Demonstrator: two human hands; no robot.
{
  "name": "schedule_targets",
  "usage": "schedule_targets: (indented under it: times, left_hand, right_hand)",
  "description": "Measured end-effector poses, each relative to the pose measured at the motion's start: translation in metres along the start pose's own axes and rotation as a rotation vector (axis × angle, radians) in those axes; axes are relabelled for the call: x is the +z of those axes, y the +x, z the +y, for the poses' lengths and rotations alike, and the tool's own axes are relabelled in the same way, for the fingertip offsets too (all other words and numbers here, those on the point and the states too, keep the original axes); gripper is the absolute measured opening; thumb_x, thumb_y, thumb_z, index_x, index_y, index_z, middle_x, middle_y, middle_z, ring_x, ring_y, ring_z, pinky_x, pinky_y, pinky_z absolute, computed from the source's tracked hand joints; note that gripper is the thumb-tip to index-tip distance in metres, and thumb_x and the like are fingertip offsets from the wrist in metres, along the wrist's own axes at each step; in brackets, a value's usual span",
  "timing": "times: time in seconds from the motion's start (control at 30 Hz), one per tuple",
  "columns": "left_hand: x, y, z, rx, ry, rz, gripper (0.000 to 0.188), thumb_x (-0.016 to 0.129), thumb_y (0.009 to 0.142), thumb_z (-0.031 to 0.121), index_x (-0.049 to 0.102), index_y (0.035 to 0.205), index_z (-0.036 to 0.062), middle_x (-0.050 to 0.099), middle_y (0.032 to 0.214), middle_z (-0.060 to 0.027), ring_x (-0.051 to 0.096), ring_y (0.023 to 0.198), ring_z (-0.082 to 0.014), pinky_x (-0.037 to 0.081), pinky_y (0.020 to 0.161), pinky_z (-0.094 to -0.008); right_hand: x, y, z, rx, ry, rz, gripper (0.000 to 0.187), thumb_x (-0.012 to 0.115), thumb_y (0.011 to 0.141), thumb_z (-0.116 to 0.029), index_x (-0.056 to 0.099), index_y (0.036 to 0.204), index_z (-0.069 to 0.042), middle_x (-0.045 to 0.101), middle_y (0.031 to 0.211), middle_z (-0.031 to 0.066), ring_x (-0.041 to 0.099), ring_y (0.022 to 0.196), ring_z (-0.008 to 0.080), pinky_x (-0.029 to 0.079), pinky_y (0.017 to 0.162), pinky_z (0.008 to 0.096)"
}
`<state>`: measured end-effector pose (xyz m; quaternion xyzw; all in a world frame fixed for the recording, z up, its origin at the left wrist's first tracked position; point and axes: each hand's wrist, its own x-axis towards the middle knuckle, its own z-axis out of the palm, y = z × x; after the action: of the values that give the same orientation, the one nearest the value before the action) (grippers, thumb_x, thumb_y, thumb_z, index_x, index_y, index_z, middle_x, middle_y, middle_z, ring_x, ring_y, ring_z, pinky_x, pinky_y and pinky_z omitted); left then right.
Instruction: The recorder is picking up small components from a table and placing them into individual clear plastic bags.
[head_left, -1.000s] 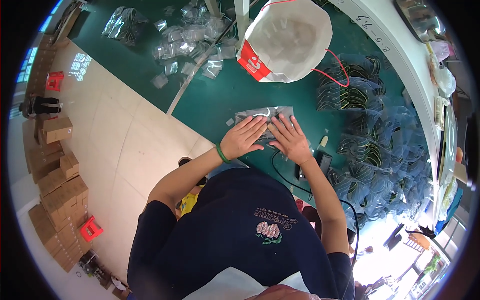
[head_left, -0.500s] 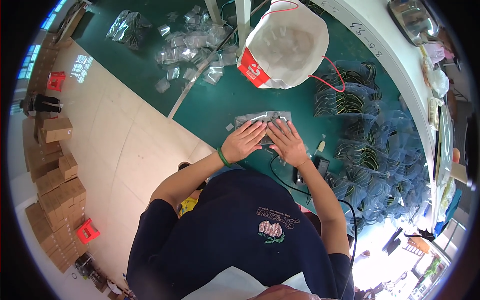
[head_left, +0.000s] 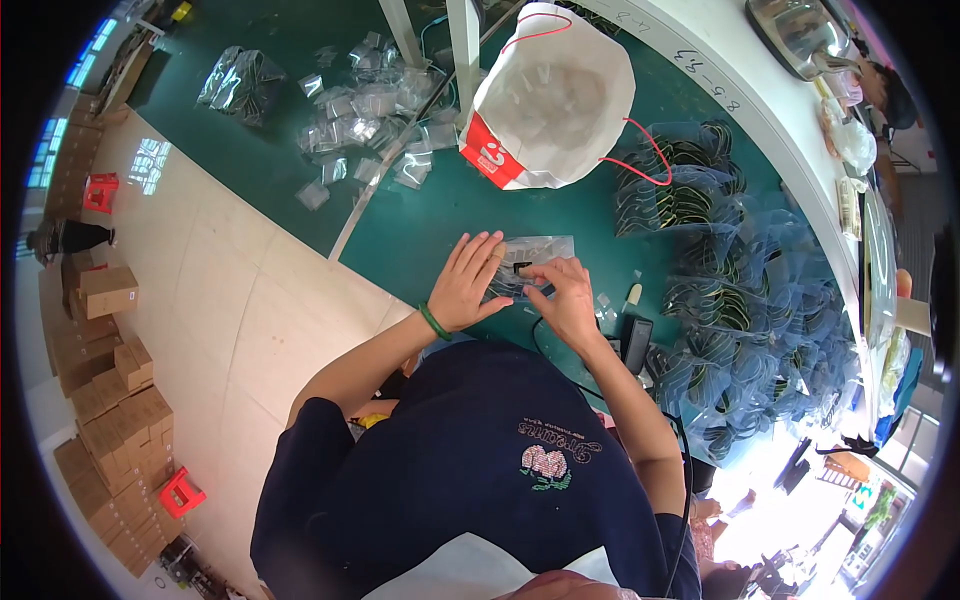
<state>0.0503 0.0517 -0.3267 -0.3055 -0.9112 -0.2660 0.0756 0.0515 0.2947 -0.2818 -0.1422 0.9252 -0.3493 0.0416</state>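
Note:
On the green table, a clear plastic bag (head_left: 548, 247) with dark contents lies flat in front of me. My left hand (head_left: 468, 282) rests on the bag's left side, fingers stretched out and flat. A green bangle circles that wrist. Over the bag's right part, my right hand (head_left: 566, 298) has its fingers curled and the index fingertip at a small black piece (head_left: 521, 268). Whether it grips this piece or the bag film is too small to tell. Beside the right wrist sit a black box-shaped device (head_left: 636, 343) and a small cream-coloured piece (head_left: 634, 294).
A white paper bag (head_left: 596, 100) with red handles stands beyond my hands, holding clear plastic pieces. Many small clear packets (head_left: 372, 100) are scattered at the far left. Bagged dark looped items (head_left: 715, 300) pile up on the right, below a curved white shelf edge (head_left: 745, 110).
Both hands lay flat on the bag before. My right hand has lifted and curled its fingers at the black piece; my left has shifted slightly left. The whole view has shifted a little.

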Motion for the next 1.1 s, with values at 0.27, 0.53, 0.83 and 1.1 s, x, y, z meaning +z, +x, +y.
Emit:
schedule_targets:
  times: [0.27,0.53,0.83,1.1]
  left_hand:
    - [-0.005,0.011,-0.011,0.042,-0.035,-0.01,0.077,0.073,0.096,0.052,0.057,0.152,0.0006,0.048,0.164,-0.0205,0.045,0.151,-0.0402,0.032,0.129,-0.0567]
    - [0.015,0.003,-0.008,0.141,0.048,-0.046,0.076,0.07,0.099,0.047,0.052,0.162,0.0101,0.043,0.167,-0.0266,0.042,0.149,-0.0511,0.031,0.125,-0.0662]
    - [0.032,0.005,-0.026,0.367,0.053,0.065,0.062,0.058,0.111,0.047,0.053,0.156,0.0057,0.043,0.164,-0.0309,0.046,0.144,-0.0551,0.041,0.117,-0.0649]
    - [0.031,0.009,-0.018,0.335,0.07,0.114,0.057,0.054,0.113,0.051,0.058,0.152,0.0098,0.045,0.165,-0.0268,0.048,0.146,-0.0507,0.043,0.117,-0.0634]
  right_hand:
    - [0.013,0.007,-0.003,-0.265,-0.199,0.258,0.019,0.084,0.086,-0.012,0.08,0.105,-0.015,0.07,0.097,-0.0013,0.065,0.098,0.0228,0.046,0.094,0.0418]
    - [0.048,0.003,0.013,0.063,-0.21,0.304,0.017,0.077,0.078,-0.02,0.077,0.095,-0.02,0.071,0.098,0.0025,0.064,0.106,0.0267,0.048,0.092,0.0453]
    - [0.059,0.017,0.038,-0.037,-0.012,0.147,0.021,0.073,0.084,-0.016,0.075,0.103,-0.008,0.073,0.11,0.0128,0.068,0.113,0.0339,0.056,0.1,0.0468]
    - [0.057,0.019,0.043,-0.198,-0.212,0.151,0.018,0.08,0.075,-0.015,0.078,0.091,-0.006,0.072,0.109,0.0123,0.068,0.113,0.0329,0.059,0.096,0.0451]
